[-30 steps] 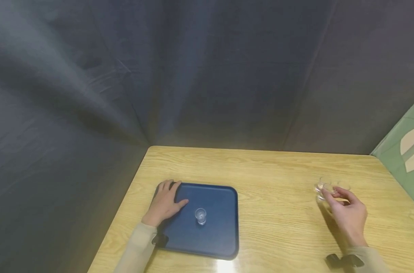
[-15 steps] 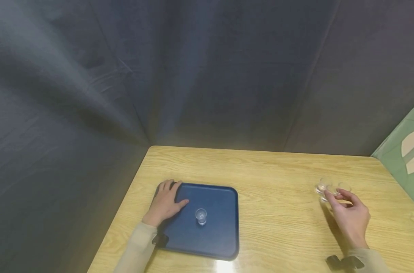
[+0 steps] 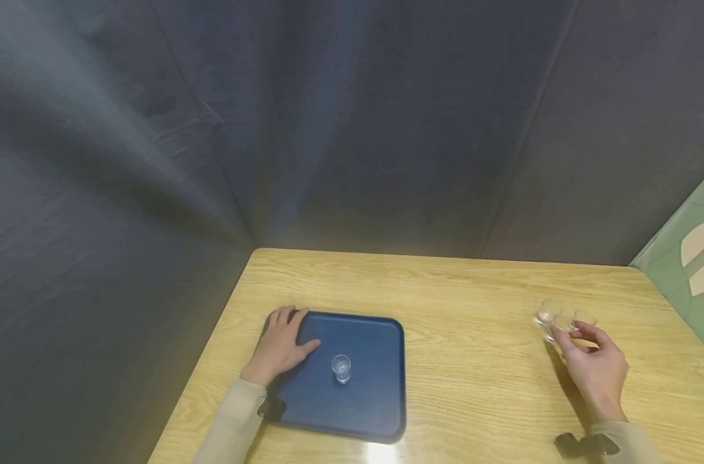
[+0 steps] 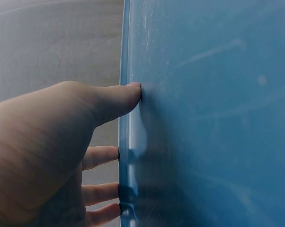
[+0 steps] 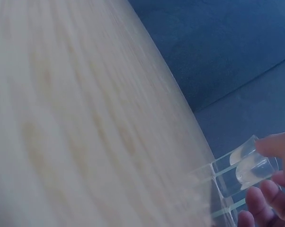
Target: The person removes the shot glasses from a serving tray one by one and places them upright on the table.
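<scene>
Your right hand pinches a small glass between thumb and fingers; another glass stands just past the thumb tip, a third glass just beyond the fingers. Your left hand spreads over the tray, a fourth glass near its thumb.

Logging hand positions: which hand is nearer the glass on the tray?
Left. The left hand rests on the tray, left of the glass; the right hand is far to its right, holding another glass.
</scene>
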`<state>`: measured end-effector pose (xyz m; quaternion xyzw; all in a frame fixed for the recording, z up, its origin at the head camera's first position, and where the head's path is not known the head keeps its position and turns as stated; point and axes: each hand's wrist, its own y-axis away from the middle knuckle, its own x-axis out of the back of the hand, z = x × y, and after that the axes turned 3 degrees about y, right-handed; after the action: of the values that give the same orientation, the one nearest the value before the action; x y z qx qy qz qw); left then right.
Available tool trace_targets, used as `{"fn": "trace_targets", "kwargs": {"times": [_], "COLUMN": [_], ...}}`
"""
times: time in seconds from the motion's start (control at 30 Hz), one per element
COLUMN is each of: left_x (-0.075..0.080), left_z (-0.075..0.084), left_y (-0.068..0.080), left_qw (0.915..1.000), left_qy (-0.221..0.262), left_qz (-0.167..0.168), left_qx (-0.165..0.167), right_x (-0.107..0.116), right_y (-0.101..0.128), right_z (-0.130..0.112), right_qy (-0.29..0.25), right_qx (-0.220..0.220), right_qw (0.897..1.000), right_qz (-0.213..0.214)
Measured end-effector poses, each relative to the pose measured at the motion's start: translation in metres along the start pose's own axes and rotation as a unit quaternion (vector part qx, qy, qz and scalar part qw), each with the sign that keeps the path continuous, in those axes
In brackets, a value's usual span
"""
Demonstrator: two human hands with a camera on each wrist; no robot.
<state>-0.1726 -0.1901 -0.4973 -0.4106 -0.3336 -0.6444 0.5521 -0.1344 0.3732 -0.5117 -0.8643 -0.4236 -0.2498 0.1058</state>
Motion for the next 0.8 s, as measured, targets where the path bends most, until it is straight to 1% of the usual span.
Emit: {"fn": "trace_targets", "kwargs": {"times": [0.1, 0.2, 0.27, 0.3, 0.4, 0.5, 0.57, 0.6, 0.67, 0.8], "left_x": [0.0, 0.001, 0.001, 0.001, 0.001, 0.001, 0.001, 0.0, 0.0, 0.0], "left_z": [0.001, 0.002, 0.002, 0.002, 0.002, 0.0, -0.001, -0.001, -0.002, -0.001], "left_y": [0.0, 0.0, 0.0, -0.001, -0.001, -0.001, 0.0, 0.0, 0.0, 0.0], "left_qw": [1.0, 1.0, 1.0, 1.0, 1.0, 0.9999, 0.9999, 0.9999, 1.0, 1.0], "left_qy": [-0.001, -0.003, -0.002, -0.003, -0.005, -0.008, -0.008, -0.008, -0.008, -0.004], "left_qz": [-0.007, -0.007, -0.006, -0.006, -0.006, -0.007, -0.006, -0.007, -0.005, -0.006], "left_qx": [0.004, 0.002, 0.002, 0.002, 0.002, -0.001, -0.003, -0.003, -0.004, 0.001], "right_x": [0.002, 0.001, -0.001, -0.003, -0.008, -0.014, -0.017, -0.019, -0.023, -0.033], "right_y": [0.001, 0.002, 0.004, 0.005, 0.01, 0.015, 0.019, 0.02, 0.024, 0.034], "right_z": [0.0, -0.002, -0.005, -0.007, -0.014, -0.021, -0.025, -0.026, -0.029, -0.034], "right_qy": [0.003, -0.01, -0.026, -0.032, -0.039, -0.039, -0.043, -0.049, -0.058, -0.054], "right_qx": [-0.001, 0.023, 0.06, 0.086, 0.172, 0.245, 0.271, 0.278, 0.278, 0.245], "right_qw": [1.0, 0.999, 0.996, 0.993, 0.978, 0.962, 0.956, 0.954, 0.955, 0.967], "right_qz": [0.002, 0.027, 0.058, 0.074, 0.108, 0.113, 0.105, 0.1, 0.085, 0.039]}}
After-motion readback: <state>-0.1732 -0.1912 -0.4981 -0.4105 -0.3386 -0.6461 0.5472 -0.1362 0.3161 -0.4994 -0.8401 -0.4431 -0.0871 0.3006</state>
